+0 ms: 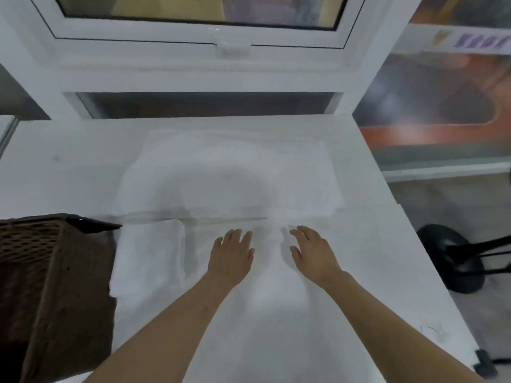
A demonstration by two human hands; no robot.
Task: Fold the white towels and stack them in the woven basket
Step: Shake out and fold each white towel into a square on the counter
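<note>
A large white towel (229,175) lies spread flat across the far half of the white table (373,272). My left hand (231,255) and my right hand (312,250) hover side by side just short of the towel's near edge, palms down with fingers straight, holding nothing. A small folded white towel (149,258) lies to the left of my left hand, against the dark brown woven basket (49,272) at the left edge. The picture is blurred.
A white window frame (204,70) rises behind the table. To the right the table ends, and a black stool base (450,258) stands on the floor there. A small dark object (484,360) sits at the table's near right corner.
</note>
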